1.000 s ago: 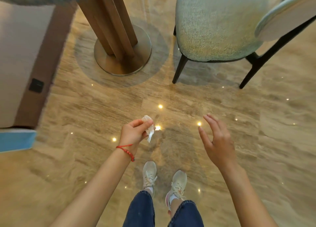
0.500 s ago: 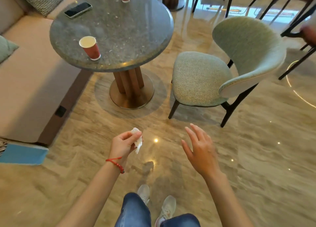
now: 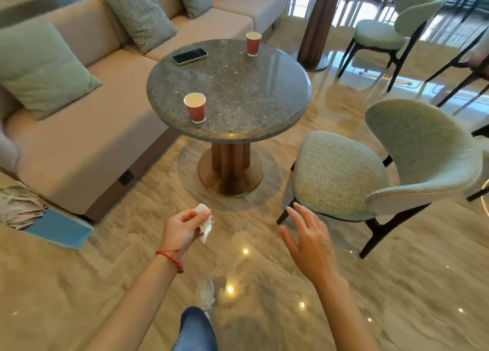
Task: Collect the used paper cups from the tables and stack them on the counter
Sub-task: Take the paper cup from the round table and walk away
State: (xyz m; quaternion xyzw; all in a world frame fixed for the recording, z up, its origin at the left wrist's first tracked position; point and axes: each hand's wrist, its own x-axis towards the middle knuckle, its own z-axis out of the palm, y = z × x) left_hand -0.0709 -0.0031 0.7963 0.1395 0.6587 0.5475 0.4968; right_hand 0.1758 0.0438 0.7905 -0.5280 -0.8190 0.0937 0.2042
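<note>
Two red paper cups stand upright on the round stone table (image 3: 238, 91). The near cup (image 3: 195, 107) sits close to the table's front-left edge; its pale inside shows, contents not discernible. The far cup (image 3: 253, 43) sits at the table's back edge, well apart from the first; its inside is likewise unreadable. One dark phone (image 3: 189, 56) lies flat on the table's back-left part, between the cups and apart from both.

Left hand (image 3: 182, 229), in front of the table above the floor, pinches a crumpled white tissue (image 3: 205, 225) between thumb and fingers. Right hand (image 3: 309, 242) hovers beside it, fingers extended and spread, holding nothing.

One green chair (image 3: 370, 165) stands right of the table; a beige sofa (image 3: 87, 128) with cushions lies left of it.
</note>
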